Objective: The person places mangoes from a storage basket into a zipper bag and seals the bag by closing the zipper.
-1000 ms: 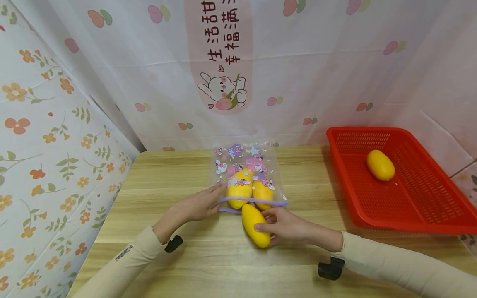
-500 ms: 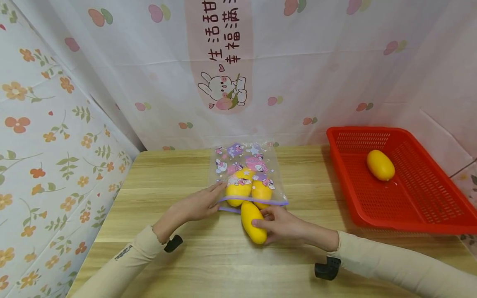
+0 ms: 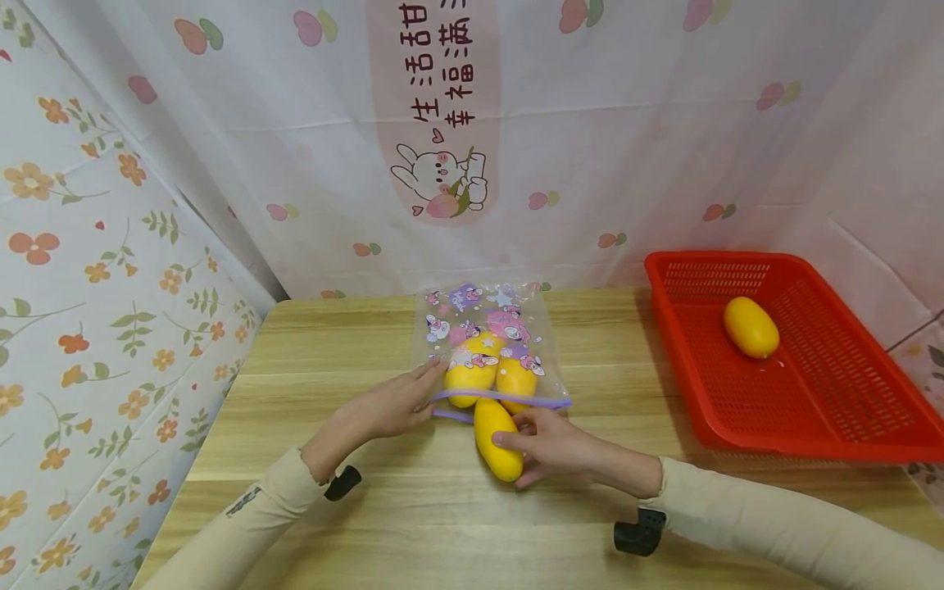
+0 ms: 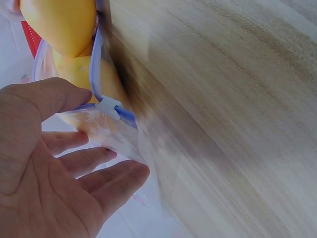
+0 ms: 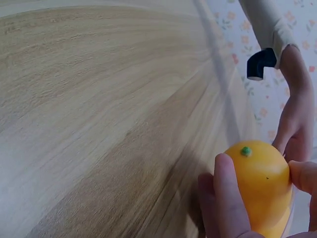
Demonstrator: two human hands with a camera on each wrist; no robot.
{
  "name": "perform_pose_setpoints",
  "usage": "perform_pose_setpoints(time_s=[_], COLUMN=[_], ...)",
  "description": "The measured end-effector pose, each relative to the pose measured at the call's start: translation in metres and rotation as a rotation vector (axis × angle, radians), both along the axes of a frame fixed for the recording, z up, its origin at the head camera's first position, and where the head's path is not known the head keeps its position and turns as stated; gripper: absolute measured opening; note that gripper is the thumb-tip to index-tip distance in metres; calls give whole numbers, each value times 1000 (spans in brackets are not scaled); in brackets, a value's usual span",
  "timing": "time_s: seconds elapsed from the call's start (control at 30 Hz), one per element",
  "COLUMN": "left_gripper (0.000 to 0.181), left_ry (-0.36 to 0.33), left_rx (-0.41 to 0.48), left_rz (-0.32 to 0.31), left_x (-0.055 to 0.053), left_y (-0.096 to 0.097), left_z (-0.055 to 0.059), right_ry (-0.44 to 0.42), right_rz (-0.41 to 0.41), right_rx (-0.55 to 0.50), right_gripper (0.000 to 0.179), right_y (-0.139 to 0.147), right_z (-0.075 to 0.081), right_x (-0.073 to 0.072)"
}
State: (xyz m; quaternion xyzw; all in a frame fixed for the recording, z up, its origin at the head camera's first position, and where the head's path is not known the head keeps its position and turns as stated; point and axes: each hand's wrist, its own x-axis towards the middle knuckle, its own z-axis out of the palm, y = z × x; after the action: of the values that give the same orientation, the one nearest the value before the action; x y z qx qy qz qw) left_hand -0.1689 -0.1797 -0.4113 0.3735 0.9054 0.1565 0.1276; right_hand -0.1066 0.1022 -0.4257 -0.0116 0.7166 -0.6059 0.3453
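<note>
A rabbit-print curtain [image 3: 531, 147] and floral cloth [image 3: 111, 295] border the wooden table [image 3: 442, 524].

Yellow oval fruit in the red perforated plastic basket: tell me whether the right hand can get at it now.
Probably not yet: the right hand grips another yellow oval fruit at the mouth of a clear plastic bag. Once freed, likely yes: nothing covers the lone fruit in the red basket.

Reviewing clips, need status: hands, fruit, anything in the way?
Right hand grips yellow fruit at mouth of bag. Left hand at bag edge. Possible obstruction: bagged fruits just inside.
</note>
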Motion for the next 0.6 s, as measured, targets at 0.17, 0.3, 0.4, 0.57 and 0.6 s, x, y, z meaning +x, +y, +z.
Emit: perform_pose_setpoints(time_s=[0.17,0.3,0.4,0.57,0.6], left_gripper=[68,68,68,68,68], left_ry=[10,13,14,18,19], left_rx=[3,0,3,8,9], left_rz=[-1,-3,-5,-8,-8], left_x=[1,0,0,0,0], left_y=[0,0,0,0,0], left_z=[0,0,0,-1,-1], right_ry=[13,20,20,19,18], right_rz=[-14,-23,-29,-40,-44], right_rx=[10,12,5,6,10], right_gripper=[68,68,67,67,67], right_y=[-2,-4,-4,-5,-5], right_z=[-1,-2,-2,-2,-3], right_x=[0,1,1,1,1])
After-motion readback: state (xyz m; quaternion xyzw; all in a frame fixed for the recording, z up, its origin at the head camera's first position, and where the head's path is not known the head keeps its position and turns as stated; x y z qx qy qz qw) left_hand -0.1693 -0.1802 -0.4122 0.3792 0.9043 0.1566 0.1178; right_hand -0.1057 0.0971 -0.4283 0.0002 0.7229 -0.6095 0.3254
